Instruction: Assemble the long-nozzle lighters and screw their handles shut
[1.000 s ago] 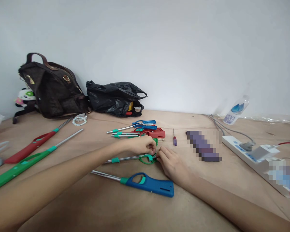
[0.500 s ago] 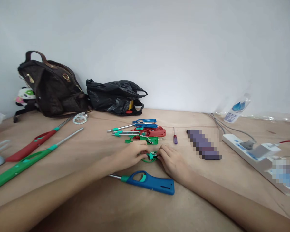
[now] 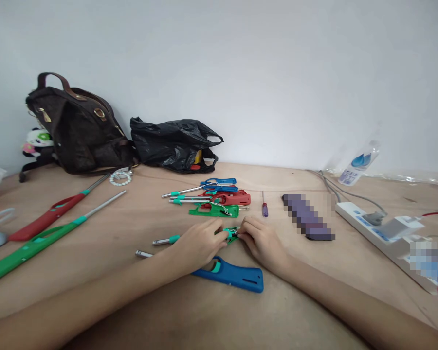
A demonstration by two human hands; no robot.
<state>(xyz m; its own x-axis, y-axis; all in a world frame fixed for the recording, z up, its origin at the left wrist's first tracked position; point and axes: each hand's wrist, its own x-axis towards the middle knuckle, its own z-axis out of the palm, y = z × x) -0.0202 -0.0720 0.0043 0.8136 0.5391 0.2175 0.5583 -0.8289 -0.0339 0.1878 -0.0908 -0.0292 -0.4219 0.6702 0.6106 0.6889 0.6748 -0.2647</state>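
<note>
In the middle of the table, a green gas lighter [image 3: 232,233] lies with its casing opened, inner parts and a thin white wire showing. My left hand [image 3: 203,245] is closed on it from the left, its fingertips at the turquoise part; the metal tube [image 3: 163,241] sticks out beyond that hand. On the right end, the pinched fingers of my right hand [image 3: 264,241] hold the lighter. Just below lies a whole blue gas lighter [image 3: 237,278], its barrel partly covered by my left hand and wrist. Behind the hands are several opened lighters, including a green casing half [image 3: 215,210] and a red one [image 3: 237,198].
A small screwdriver [image 3: 264,209] and a pixelated dark flat object [image 3: 306,217] lie to the right, near a power strip [image 3: 365,228]. Two long lighters, red [image 3: 47,218] and green [image 3: 32,250], lie left. A backpack [image 3: 80,129], black plastic bag [image 3: 171,146] and bottle [image 3: 359,163] stand behind.
My left hand has shifted toward me and slightly left, uncovering the lighter's metal tube and covering part of the blue lighter. My right hand stays almost in place.
</note>
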